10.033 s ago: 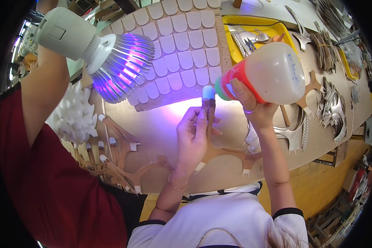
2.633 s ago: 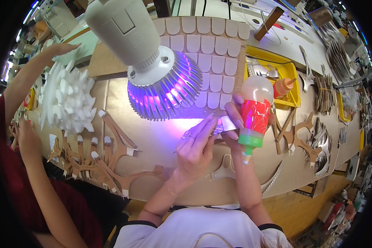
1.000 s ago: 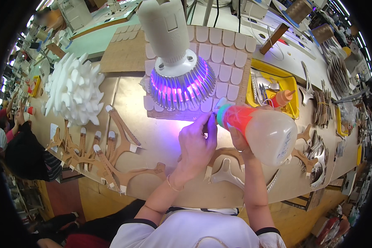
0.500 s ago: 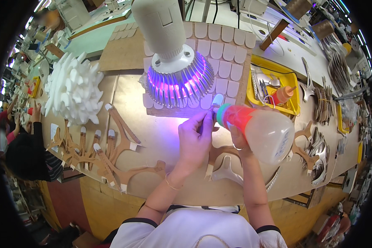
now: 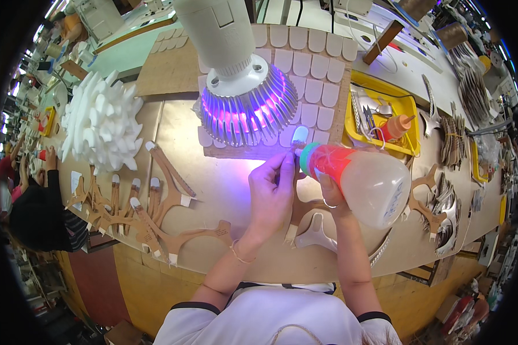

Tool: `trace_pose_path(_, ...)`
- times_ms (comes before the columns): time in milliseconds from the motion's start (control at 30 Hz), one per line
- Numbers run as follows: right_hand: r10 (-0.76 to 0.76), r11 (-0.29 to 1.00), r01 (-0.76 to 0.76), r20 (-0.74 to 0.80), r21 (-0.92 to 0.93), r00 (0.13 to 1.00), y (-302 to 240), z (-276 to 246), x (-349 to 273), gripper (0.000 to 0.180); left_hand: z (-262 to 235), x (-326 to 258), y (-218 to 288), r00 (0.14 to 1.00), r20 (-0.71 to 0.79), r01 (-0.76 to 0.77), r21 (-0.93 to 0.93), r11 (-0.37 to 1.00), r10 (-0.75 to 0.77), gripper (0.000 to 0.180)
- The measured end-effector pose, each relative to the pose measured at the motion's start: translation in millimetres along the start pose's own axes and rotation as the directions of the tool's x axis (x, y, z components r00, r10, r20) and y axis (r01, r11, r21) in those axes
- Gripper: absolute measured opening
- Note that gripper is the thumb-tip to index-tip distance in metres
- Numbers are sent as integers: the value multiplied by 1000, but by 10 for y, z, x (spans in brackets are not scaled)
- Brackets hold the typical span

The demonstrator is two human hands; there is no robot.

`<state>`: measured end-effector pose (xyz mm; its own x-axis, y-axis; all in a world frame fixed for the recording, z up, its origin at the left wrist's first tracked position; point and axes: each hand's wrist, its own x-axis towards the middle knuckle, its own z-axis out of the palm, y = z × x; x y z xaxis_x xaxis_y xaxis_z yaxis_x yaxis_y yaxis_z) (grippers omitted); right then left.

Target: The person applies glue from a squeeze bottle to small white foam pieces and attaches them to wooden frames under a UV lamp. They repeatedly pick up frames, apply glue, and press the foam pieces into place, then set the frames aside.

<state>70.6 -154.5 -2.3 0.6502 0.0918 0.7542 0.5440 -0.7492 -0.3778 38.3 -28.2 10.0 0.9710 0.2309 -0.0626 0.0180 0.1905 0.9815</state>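
My left hand (image 5: 272, 187) is closed in a pinch on the narrow end of a brown Y-shaped strap (image 5: 306, 208), whose lower part reaches down between my forearms. The strap's rounded white tip (image 5: 300, 134) points away from me and glows bluish near the lamp (image 5: 250, 106). Wrapped round a big squeeze bottle (image 5: 376, 187) is my right hand (image 5: 331, 194). The bottle lies tilted on its side, pale and translucent with a red band and green collar; its nozzle is close to my left fingertips. Whether nozzle and strap touch is hidden.
Rounded white tabs (image 5: 309, 118) lie in rows on a board behind the lamp. More brown straps (image 5: 172, 233) fan out at left beside a spiky white foam block (image 5: 101, 126). A yellow tray (image 5: 411, 146) with an orange bottle stands at right. Another person (image 5: 37, 213) sits far left.
The strap's white tip has shifted slightly up and left. Both hands keep nearly the same place and the same holds.
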Motion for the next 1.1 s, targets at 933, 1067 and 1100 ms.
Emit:
trace_pose_path(933, 201, 927, -219, 89, 305, 975, 12, 75, 108, 31, -4, -83, -66, 998, 54, -43, 71, 997, 39, 28)
trace_pose_path(1067, 77, 997, -80, 294, -3, 953, 42, 48, 141, 49, -12, -92, -76, 999, 48, -16, 35, 999, 14, 28)
trace_pose_path(1100, 76, 988, -107, 250, 114, 965, 50, 45, 162, 47, -11, -95, -76, 999, 42, -9, 25, 1000, 8, 28)
